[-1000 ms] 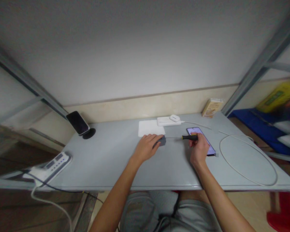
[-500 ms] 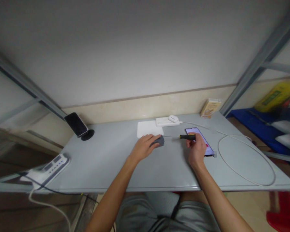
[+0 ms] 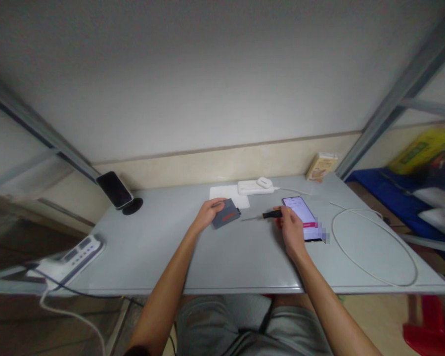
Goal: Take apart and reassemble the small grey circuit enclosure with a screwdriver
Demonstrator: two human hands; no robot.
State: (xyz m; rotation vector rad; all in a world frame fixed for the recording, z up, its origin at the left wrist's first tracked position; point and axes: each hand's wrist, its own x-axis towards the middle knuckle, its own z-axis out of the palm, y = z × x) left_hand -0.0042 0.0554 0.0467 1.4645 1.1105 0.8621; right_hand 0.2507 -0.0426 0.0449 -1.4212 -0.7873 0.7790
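I have my left hand [image 3: 206,213] closed on the far edge of the small grey device [image 3: 226,213], tilting it up off the table [image 3: 163,247], and my right hand [image 3: 289,228] wrapped round the screwdriver [image 3: 269,215], so I'd steady the device before bringing the tip squarely in

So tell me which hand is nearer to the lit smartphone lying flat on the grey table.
Right. The right hand, gripping a black-handled screwdriver, sits just left of the lit smartphone, at its edge. The left hand holds a small grey box further left, well apart.
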